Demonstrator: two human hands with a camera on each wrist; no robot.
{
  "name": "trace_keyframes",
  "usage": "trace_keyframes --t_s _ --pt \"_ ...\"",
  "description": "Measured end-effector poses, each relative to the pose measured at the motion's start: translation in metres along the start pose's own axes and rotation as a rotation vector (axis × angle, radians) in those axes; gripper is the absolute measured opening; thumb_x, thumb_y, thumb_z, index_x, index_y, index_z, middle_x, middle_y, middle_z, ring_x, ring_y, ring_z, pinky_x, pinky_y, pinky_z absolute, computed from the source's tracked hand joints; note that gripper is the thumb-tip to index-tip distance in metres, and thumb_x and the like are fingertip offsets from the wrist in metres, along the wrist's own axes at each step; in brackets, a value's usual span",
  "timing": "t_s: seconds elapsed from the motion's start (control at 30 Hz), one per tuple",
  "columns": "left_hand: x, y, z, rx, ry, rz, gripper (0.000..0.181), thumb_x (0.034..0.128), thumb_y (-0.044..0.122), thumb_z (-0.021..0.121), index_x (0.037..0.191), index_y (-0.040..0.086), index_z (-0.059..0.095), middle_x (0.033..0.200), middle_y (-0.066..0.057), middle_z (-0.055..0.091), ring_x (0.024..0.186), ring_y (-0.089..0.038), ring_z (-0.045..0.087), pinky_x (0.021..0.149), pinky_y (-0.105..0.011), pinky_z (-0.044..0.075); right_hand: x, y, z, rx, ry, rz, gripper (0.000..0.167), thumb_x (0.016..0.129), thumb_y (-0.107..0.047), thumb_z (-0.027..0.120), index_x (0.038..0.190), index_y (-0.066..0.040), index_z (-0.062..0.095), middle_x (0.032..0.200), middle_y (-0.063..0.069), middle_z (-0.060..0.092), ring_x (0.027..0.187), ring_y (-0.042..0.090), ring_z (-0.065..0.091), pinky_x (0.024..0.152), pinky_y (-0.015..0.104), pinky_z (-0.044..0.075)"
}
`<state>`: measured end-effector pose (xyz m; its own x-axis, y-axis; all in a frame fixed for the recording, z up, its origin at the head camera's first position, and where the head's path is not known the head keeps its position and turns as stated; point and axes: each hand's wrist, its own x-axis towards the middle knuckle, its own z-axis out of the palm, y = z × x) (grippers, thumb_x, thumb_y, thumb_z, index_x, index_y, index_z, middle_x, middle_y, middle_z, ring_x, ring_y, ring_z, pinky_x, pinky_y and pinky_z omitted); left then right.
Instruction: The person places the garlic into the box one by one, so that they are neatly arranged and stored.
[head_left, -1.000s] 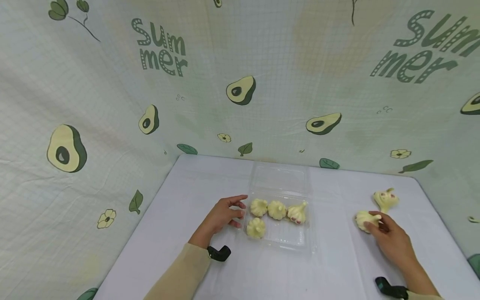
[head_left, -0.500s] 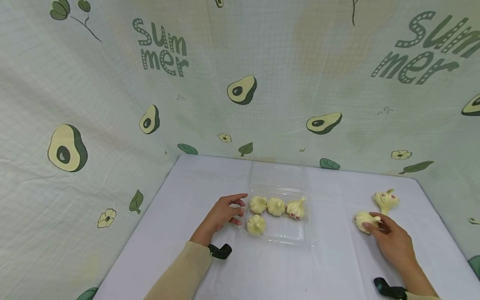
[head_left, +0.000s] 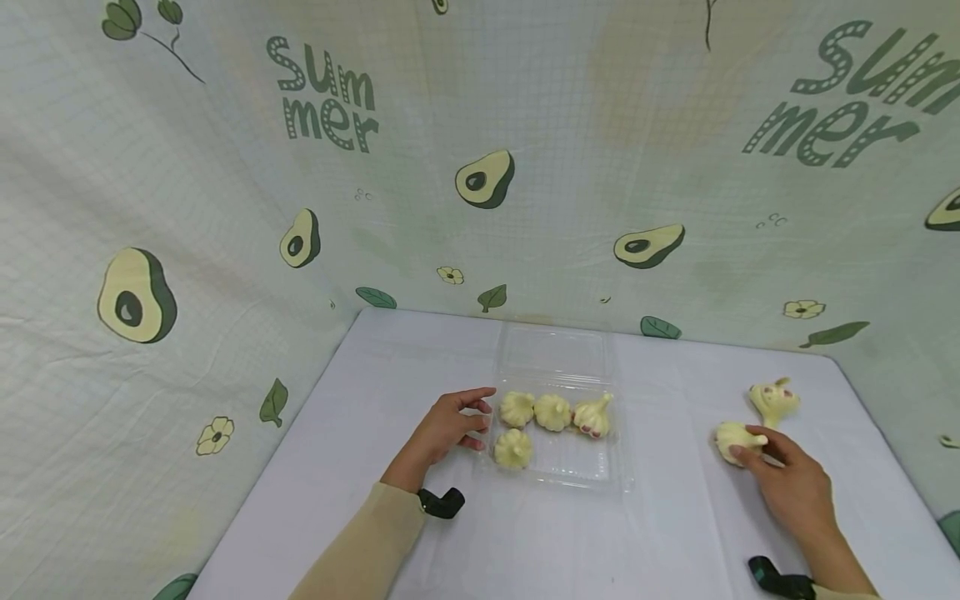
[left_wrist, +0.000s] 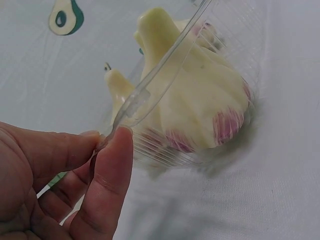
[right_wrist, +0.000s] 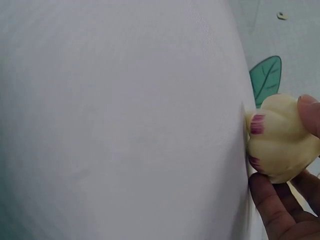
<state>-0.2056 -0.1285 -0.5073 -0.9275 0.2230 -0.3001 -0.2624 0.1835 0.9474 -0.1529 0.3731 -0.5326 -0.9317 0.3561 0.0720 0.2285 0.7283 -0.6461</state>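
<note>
My left hand [head_left: 442, 432] pinches the near-left rim of a clear plastic clamshell box [head_left: 566, 462] between thumb and finger, as the left wrist view shows closely. Inside the box sit several garlic bulbs [head_left: 552, 412], most in a row at the back and one nearer the front left. On the right side of the table, my right hand [head_left: 795, 487] grips a garlic bulb [right_wrist: 282, 140] by thumb and fingers; its base has purple streaks. Just behind that hand lies another garlic bulb [head_left: 774, 402] on the cloth.
The box's lid [head_left: 555, 352] lies folded back towards the rear wall. A white cloth covers the table [head_left: 600, 550]. Printed fabric [head_left: 555, 108] with avocados hangs behind and to the left.
The box has shifted slightly back and left under my left hand. My right hand has stayed almost in place with its garlic bulb, moving a touch to the right.
</note>
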Motion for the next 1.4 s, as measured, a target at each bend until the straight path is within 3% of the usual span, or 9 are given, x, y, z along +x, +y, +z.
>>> trace_keyframes --t_s 0.07,0.13,0.33,0.47,0.7,0.8,0.87,1.23,1.4 --pt "0.0001 -0.0001 0.0001 -0.003 -0.001 -0.001 0.056 0.0985 -0.002 0.069 0.152 0.014 0.059 0.125 -0.013 0.060 0.087 -0.017 0.065 0.062 -0.030 0.063 0.0006 -0.0014 -0.0006 0.004 -0.020 0.014 0.055 0.099 -0.035 0.076 0.140 -0.002 0.063 0.136 0.033 0.063 0.108 0.033 0.071 0.089 0.049 0.050" --pt "0.0004 0.0001 0.0004 -0.010 -0.003 -0.003 0.056 0.0988 -0.002 0.069 0.152 0.014 0.059 0.125 -0.013 0.060 0.087 -0.017 0.065 0.062 -0.030 0.063 0.0016 -0.0027 -0.0012 0.011 -0.047 0.017 0.056 0.099 -0.035 0.074 0.142 -0.001 0.061 0.139 0.034 0.061 0.123 0.053 0.061 0.089 0.049 0.053" --pt "0.0009 0.0006 0.0007 -0.022 -0.005 -0.007 0.056 0.0987 -0.003 0.068 0.152 0.014 0.059 0.123 -0.012 0.061 0.087 -0.017 0.065 0.062 -0.029 0.063 0.0031 -0.0041 -0.0019 0.008 -0.093 -0.036 0.054 0.099 -0.028 0.075 0.143 0.001 0.060 0.140 0.037 0.058 0.116 0.054 0.067 0.059 0.005 0.042" --pt "0.0003 0.0014 0.0007 -0.024 -0.007 -0.008 0.056 0.0986 -0.003 0.068 0.152 0.014 0.059 0.123 -0.012 0.061 0.087 -0.017 0.065 0.063 -0.029 0.063 0.0030 -0.0033 -0.0013 0.015 -0.092 -0.054 0.052 0.098 -0.023 0.076 0.141 0.002 0.060 0.136 0.037 0.061 0.094 0.019 0.073 0.061 0.001 0.042" --pt "-0.0007 0.0017 0.0004 -0.032 -0.009 -0.004 0.056 0.0992 -0.002 0.068 0.152 0.013 0.059 0.124 -0.013 0.060 0.087 -0.017 0.064 0.063 -0.029 0.063 0.0021 -0.0016 -0.0006 0.024 -0.089 -0.079 0.054 0.098 -0.033 0.077 0.138 0.001 0.062 0.132 0.039 0.063 0.093 0.018 0.075 0.060 0.004 0.042" --pt "-0.0006 0.0017 0.0006 -0.032 -0.006 -0.005 0.056 0.0991 -0.002 0.068 0.152 0.013 0.059 0.123 -0.013 0.061 0.087 -0.017 0.064 0.063 -0.030 0.064 0.0008 -0.0011 -0.0004 0.036 -0.054 -0.075 0.053 0.096 -0.032 0.079 0.136 0.000 0.064 0.130 0.037 0.065 0.076 -0.019 0.054 0.061 0.004 0.040" --pt "-0.0004 0.0017 0.0008 -0.032 -0.005 -0.007 0.056 0.0989 -0.002 0.068 0.152 0.013 0.059 0.123 -0.013 0.061 0.087 -0.017 0.065 0.063 -0.030 0.064 -0.0007 -0.0014 -0.0002 0.047 -0.035 -0.062 0.053 0.096 -0.032 0.079 0.136 0.001 0.065 0.130 0.036 0.066 0.074 -0.029 0.037 0.062 0.004 0.039" --pt "-0.0007 0.0007 0.0008 -0.043 -0.004 -0.002 0.055 0.0986 -0.002 0.069 0.151 0.011 0.059 0.120 -0.012 0.061 0.086 -0.016 0.065 0.062 -0.030 0.064 -0.0034 -0.0038 0.0038 0.095 0.003 -0.011 0.052 0.097 -0.033 0.078 0.136 -0.002 0.064 0.135 0.028 0.065 0.087 -0.028 0.031 0.065 -0.001 0.038" --pt "-0.0008 0.0007 0.0008 -0.037 -0.002 -0.002 0.055 0.0988 -0.002 0.069 0.152 0.010 0.059 0.120 -0.012 0.061 0.087 -0.017 0.065 0.063 -0.030 0.064 -0.0064 -0.0100 0.0037 0.149 0.028 -0.047 0.048 0.096 -0.030 0.080 0.131 -0.003 0.062 0.106 -0.018 0.066 0.089 -0.028 0.038 0.067 -0.002 0.042"
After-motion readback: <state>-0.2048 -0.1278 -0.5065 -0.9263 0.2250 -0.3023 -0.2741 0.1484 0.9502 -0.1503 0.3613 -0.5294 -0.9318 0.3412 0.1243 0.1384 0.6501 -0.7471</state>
